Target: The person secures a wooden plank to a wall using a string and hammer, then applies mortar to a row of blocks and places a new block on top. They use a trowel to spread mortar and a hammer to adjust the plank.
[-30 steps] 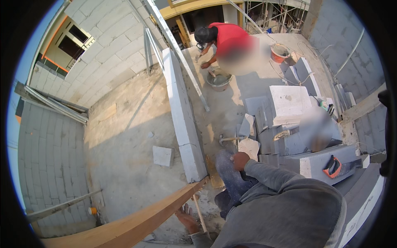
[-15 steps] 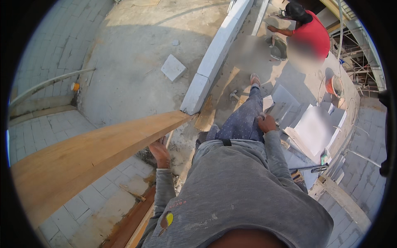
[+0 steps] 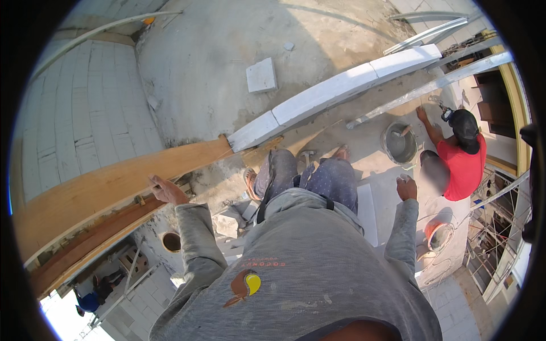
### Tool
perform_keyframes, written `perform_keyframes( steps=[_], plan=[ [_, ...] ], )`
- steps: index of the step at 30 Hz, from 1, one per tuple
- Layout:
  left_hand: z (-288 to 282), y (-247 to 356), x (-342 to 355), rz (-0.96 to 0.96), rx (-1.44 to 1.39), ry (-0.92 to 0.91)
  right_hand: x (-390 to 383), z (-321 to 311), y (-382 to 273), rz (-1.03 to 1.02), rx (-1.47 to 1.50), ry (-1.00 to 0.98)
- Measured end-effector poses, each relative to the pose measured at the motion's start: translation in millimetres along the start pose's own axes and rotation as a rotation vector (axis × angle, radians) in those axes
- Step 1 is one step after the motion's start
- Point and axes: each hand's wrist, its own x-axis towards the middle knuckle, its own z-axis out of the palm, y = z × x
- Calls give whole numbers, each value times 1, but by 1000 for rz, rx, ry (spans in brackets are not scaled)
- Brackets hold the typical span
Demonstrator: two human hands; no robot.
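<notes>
My left hand [image 3: 169, 190] is at the near edge of a long wooden board [image 3: 131, 165], fingers stretched toward it; whether they press on it is unclear. The board's right end meets a row of pale blocks [image 3: 307, 105]. Out to my right, above the floor, my right hand [image 3: 406, 188] is closed with the fingers curled; whatever it may hold is too small to make out. Between my bent knees and the block row lies a hammer [image 3: 307, 156]. A bucket of grey mortar [image 3: 400, 143] stands beyond my right hand.
A person in a red shirt [image 3: 463, 165] crouches at the right, one hand on the floor. Metal channels [image 3: 426, 91] lie behind the bucket. An orange bucket [image 3: 439, 234] stands near right. Broken block pieces [image 3: 228, 221] lie by my left foot. A loose block [image 3: 261, 75] sits beyond the row.
My view has turned, and both knees now show bent. My left hand has shifted along the board's near edge. My right hand has left my thigh and moved out to the right.
</notes>
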Motion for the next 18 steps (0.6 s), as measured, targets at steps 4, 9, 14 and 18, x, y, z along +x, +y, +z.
perform_keyframes(
  steps=[4,9,14,18],
  plan=[
    [7,-3,3,102,104,-17,60,-88,33,35,-173,51],
    [2,-21,15,153,276,-74,86,-98,36,88,285,34],
    [5,-16,21,-223,355,-51,63,-61,8,71,78,-217],
    [9,-10,13,-104,272,48,49,-52,0,111,-8,-280]
  ],
)
